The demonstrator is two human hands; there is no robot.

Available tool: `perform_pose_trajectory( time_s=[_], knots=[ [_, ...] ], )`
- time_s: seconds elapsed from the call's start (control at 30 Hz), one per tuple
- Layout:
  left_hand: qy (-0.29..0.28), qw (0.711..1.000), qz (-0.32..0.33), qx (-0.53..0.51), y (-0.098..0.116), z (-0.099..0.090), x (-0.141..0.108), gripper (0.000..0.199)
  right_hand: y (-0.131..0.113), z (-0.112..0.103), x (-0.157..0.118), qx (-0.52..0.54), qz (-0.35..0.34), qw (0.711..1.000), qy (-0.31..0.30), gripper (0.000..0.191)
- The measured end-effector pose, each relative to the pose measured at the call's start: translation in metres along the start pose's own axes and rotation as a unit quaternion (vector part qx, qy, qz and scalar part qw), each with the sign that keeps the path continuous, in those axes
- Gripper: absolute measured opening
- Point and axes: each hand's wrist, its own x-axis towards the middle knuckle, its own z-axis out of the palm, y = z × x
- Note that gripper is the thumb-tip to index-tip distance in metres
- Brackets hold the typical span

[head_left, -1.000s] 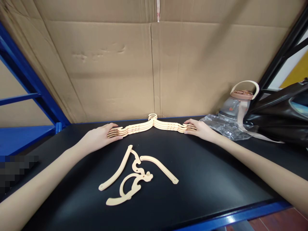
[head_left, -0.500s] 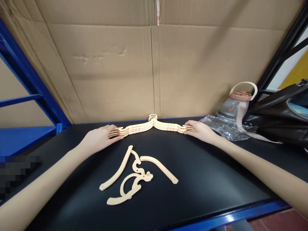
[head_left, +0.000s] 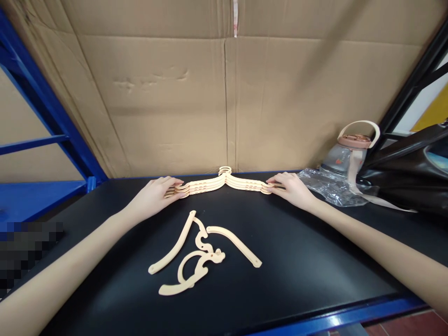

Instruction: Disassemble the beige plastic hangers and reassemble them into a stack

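A stack of cream plastic clothes hangers (head_left: 206,185) lies at the back of the black tabletop, hooks toward the cardboard. My left hand (head_left: 157,193) grips the left ends of the stack, thumb in front and fingers behind. On the opposite ends, my right hand (head_left: 289,189) has its thumb and fingers closed round the stack. Nearer to me lie loose hanger parts: a curved arm (head_left: 173,247) on the left, another arm (head_left: 236,245) on the right, and a hook piece with short arms (head_left: 196,268) between them.
A clear bottle with a strap and handle (head_left: 345,154) stands at the back right, beside crumpled clear plastic (head_left: 320,186) and a black bag (head_left: 402,163). Cardboard (head_left: 175,107) walls the back. Blue frame posts (head_left: 45,102) rise on the left; a blue rim (head_left: 336,319) edges the front.
Both hands have shifted slightly inward along the stack's ends, the left one more plainly. The whole view has moved a little; the loose parts lie as before.
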Motion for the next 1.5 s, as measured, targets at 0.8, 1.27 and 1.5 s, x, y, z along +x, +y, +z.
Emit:
perform_pose_trajectory(
  time_s=[0.8, 1.27, 1.5],
  knots=[
    [0.009, 0.995, -0.008, -0.097, 0.0073, 0.0075, 0.0003, 0.045, -0.002, -0.0013, -0.0007, 0.007, -0.004, 1.0, 0.002, 0.021],
    [0.011, 0.983, -0.04, -0.18, 0.0029, 0.0053, 0.0002, 0.047, -0.002, 0.0019, -0.0003, 0.036, -0.01, 0.999, -0.008, 0.025],
    [0.008, 0.984, -0.044, -0.171, 0.0024, 0.0035, -0.0001, 0.047, -0.0017, 0.0032, 0.0007, 0.04, -0.014, 0.999, -0.005, 0.024]
  ],
)
